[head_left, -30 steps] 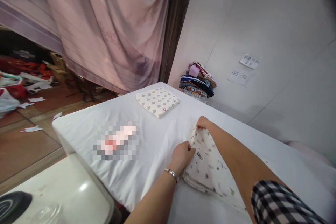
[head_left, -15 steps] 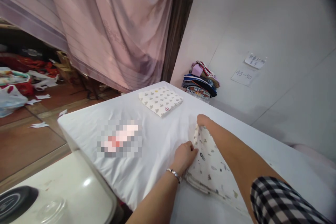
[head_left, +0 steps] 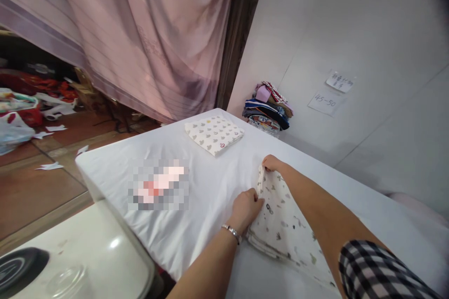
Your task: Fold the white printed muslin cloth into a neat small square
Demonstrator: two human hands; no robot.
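A white cloth with small prints [head_left: 280, 229] lies folded on the white-covered table [head_left: 210, 182]. My left hand [head_left: 247, 208], with a bracelet at the wrist, pinches the cloth's near left corner. My right hand [head_left: 271, 162] pinches its far corner. Both hands have their fingers closed on the fabric edge. A second folded cloth with a grey heart-like pattern [head_left: 213, 134] rests farther back on the table, apart from both hands.
A pile of coloured folded clothes [head_left: 268, 107] sits at the table's far corner by the wall. A pink curtain [head_left: 150, 42] hangs behind. A white appliance with a dark round part [head_left: 70, 261] stands at the lower left. Paper notes [head_left: 328, 96] are on the wall.
Both hands stay on the same corners of the printed cloth; the right hand has lowered slightly. The view has shifted a little.
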